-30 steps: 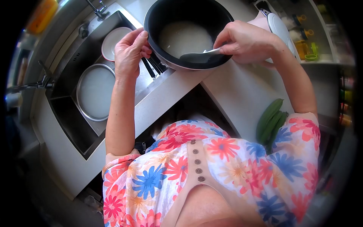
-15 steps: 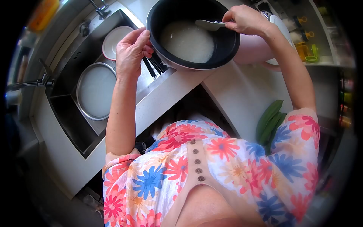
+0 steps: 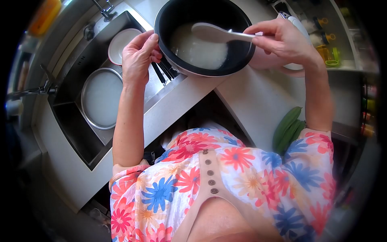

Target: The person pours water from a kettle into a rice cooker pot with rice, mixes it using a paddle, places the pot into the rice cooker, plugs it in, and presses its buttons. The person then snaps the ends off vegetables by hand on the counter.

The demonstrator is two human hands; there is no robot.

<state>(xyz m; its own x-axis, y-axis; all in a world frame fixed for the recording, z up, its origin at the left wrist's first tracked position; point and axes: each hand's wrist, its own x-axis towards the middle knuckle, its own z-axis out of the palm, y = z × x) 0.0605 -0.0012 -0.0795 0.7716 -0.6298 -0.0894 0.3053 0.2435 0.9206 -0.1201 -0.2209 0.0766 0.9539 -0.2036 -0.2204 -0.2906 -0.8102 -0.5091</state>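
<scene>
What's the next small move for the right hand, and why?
Probably lower the white spatula into the pot's pale contents: the right hand already grips its handle, the spatula's head looks raised above them, and the left hand holds the rim of the pot, which should help steady it.

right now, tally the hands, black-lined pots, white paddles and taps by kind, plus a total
Hands: 2 (left hand, right hand)
Black-lined pot: 1
White paddle: 1
Taps: 2 (upper tap, lower tap)
Total: 6
</scene>
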